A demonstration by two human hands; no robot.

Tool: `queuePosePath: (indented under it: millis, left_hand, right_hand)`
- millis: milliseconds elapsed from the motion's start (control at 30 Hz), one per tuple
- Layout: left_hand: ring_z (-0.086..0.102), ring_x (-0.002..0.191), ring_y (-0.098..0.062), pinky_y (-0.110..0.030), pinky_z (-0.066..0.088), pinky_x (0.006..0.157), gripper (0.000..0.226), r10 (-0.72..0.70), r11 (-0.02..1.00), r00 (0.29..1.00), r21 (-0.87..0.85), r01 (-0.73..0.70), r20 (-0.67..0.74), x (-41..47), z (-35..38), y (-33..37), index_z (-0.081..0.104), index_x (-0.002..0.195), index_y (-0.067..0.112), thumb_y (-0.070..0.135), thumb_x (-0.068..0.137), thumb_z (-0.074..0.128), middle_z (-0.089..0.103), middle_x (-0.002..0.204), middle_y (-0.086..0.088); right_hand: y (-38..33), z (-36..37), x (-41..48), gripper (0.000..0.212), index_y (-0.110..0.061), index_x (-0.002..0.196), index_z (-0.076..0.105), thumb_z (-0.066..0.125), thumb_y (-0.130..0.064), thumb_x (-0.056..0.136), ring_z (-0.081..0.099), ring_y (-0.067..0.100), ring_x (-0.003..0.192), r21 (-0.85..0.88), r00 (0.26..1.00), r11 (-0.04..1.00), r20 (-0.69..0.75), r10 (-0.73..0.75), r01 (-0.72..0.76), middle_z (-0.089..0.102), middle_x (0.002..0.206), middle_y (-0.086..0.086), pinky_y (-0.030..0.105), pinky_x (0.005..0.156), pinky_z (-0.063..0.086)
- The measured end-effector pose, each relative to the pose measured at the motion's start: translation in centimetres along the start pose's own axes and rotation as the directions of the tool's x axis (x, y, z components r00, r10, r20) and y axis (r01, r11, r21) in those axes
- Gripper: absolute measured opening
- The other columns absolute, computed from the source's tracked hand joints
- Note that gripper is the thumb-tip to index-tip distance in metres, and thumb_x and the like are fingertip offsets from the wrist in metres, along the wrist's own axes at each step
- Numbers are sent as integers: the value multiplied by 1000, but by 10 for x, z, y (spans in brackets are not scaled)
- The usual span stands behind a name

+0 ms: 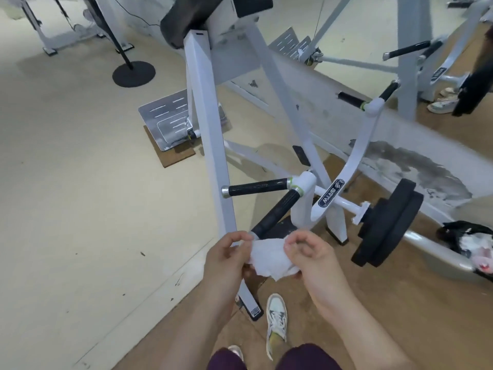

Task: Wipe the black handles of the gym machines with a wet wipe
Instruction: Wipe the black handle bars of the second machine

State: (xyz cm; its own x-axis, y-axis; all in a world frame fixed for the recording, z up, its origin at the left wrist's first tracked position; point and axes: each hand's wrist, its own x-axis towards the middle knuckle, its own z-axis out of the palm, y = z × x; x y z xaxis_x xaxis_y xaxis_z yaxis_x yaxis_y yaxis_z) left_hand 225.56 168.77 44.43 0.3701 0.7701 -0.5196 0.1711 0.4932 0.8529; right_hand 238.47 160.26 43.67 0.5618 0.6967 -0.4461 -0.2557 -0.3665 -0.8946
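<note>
Pale gym floor [80, 182], white machine frame [210, 145]. Wet wipe [269, 256] pinched at opposite edges by left hand [226, 259] and right hand [309, 256], fingers curled, spread just before the near black handle [274, 212], presumably to wrap it.

Floor, my left: cream sheet flooring [66, 182], scuffed with small dark marks.
Floor, my right: brown surface [400, 303], meeting the cream along a diagonal edge.
Wall: low grey band [426, 166] ahead of me, stained and blotched.
Mirror: mirror [368, 30] above the band, reflecting floor and frames.
Stand base: round black disc [133, 73] on the cream floor.
Footplate: slotted metal plate [168, 121] on a brown mat [176, 156].
Bag: black bag [464, 236] at my far right.
Light: even, with soft shadows.
</note>
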Motion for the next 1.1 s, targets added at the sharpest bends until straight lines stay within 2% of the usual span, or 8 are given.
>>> queuePosePath:
  millis: [233,400,500,600,733,833,967,1100]
  left_hand:
    - [65,86,-3,-8,49,64,31,-30,966,993,253,58,-115,75,8,-25,72,104,25,6,79,71,71,98,6]
    - [62,81,3,-11,44,69,17,47,848,992,529,21,-114,97,6,-39,72,92,34,19,85,66,70,92,14]
    - [56,77,1,-8,38,65,10,200,734,975,674,-81,-101,94,10,-44,73,89,30,26,86,65,57,86,15]
    - [54,81,3,-6,39,65,8,220,700,975,699,-146,-17,88,12,-47,72,90,30,29,87,65,55,81,15]
    - [56,76,0,-10,42,61,20,261,702,964,675,-227,53,85,7,-55,71,98,36,22,88,61,60,73,16]
    - [60,75,4,-7,41,64,40,165,790,982,583,-190,97,84,-7,-55,66,109,44,16,86,49,67,75,18]
    - [60,65,-5,-17,46,61,39,341,648,928,677,-349,153,92,-13,-43,53,105,56,31,77,41,65,67,13]
    - [58,74,0,-16,46,61,24,375,690,921,631,-355,108,110,-15,-51,64,97,42,32,79,52,62,83,22]
  right_hand:
    - [34,10,75,35,-29,107,64,75,-14,77,60,7,103,-343,994,939,102,42,-4,63,110,-9,24,85,52]
    - [52,26,94,16,-11,99,73,66,-6,85,53,-3,92,-601,972,769,60,-227,217,46,104,-7,4,74,43]
    - [58,29,98,12,-13,93,75,67,-8,84,53,10,86,-668,921,677,35,-387,310,49,98,-4,13,70,47]
    - [61,38,101,17,-12,98,74,63,-15,86,50,11,81,-701,868,627,-25,-496,338,52,92,-4,11,70,42]
    - [68,47,92,33,-12,118,65,50,-25,92,52,-3,94,-570,923,746,59,-380,343,49,108,-10,3,77,40]
    - [77,48,86,39,-20,121,63,56,-33,86,41,-8,108,-635,934,691,155,-323,344,39,113,-16,0,88,33]
    - [69,41,107,19,-19,99,74,71,-13,81,56,5,83,-618,904,661,254,-344,425,51,99,-13,9,73,45]
    - [61,30,121,18,-15,99,73,68,-9,83,54,5,75,-709,860,502,324,-393,496,53,97,-9,13,69,46]
